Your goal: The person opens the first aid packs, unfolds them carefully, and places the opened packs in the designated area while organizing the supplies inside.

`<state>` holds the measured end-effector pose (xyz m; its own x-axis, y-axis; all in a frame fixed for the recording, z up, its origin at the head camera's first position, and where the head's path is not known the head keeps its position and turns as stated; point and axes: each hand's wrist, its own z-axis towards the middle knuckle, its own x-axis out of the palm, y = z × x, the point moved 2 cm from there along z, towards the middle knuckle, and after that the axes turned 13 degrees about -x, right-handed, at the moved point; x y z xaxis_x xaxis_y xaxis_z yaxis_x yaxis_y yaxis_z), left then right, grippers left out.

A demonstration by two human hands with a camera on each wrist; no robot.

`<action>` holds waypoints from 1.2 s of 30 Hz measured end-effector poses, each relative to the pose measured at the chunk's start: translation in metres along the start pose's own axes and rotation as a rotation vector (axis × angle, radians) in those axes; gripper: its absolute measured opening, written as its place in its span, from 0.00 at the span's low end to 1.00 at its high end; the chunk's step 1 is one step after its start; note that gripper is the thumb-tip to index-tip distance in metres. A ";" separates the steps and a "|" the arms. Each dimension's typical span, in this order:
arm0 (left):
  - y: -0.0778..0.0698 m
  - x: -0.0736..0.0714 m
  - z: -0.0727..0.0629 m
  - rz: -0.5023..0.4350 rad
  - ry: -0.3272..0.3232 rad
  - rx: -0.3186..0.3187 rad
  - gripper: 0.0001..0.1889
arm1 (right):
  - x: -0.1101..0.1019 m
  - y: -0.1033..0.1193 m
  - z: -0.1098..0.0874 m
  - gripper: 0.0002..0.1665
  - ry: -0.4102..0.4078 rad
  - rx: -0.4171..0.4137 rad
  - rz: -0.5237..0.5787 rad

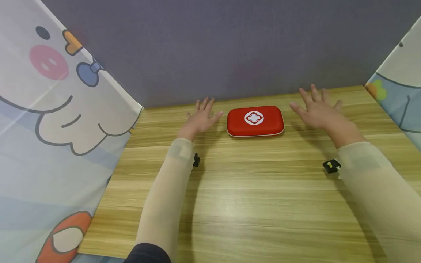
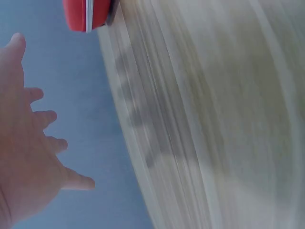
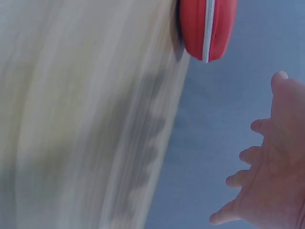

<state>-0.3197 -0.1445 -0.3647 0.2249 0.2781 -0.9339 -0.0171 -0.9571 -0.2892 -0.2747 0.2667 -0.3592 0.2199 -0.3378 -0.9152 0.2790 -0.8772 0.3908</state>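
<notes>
A red zippered first-aid case (image 1: 235, 124) with a white cross emblem on its lid lies near the far edge of the wooden table. My left hand (image 1: 201, 119) hovers just to the left of the case, fingers spread and thumb toward it. On the other side my right hand (image 1: 318, 109) is raised over the table with its fingers fanned out, a little apart from the case. Both wrist views show an end of the case, with a pale zipper along the side (image 3: 208, 31). Neither hand holds anything.
The wood-grain table (image 1: 250, 204) ends at a grey-blue panel (image 1: 223, 51) behind the case. Cartoon-printed cloth hangs at the left (image 1: 62, 120) and right (image 1: 406, 76). Small black devices sit at the left wrist (image 1: 196, 160) and right wrist (image 1: 331, 166).
</notes>
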 end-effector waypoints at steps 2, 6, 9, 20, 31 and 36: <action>-0.005 0.001 0.000 -0.007 0.003 0.014 0.45 | -0.001 0.005 0.001 0.56 0.002 -0.007 0.000; -0.016 0.005 -0.001 -0.015 0.014 0.033 0.46 | 0.000 0.014 0.005 0.56 0.013 -0.023 -0.009; -0.024 0.008 -0.001 -0.001 0.021 0.046 0.46 | 0.002 0.023 0.011 0.56 0.028 -0.043 -0.013; -0.043 0.020 -0.001 0.014 0.095 0.094 0.42 | 0.028 0.061 0.032 0.58 0.135 -0.152 -0.050; -0.044 0.030 -0.005 -0.064 0.136 0.131 0.41 | 0.051 0.076 0.028 0.57 0.169 -0.203 -0.123; -0.045 0.031 -0.008 -0.072 0.139 0.138 0.42 | 0.050 0.080 0.025 0.57 0.150 -0.211 -0.125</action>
<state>-0.3043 -0.0936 -0.3786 0.3624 0.3221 -0.8746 -0.1277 -0.9124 -0.3890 -0.2649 0.1708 -0.3765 0.3025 -0.1632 -0.9391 0.4980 -0.8130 0.3017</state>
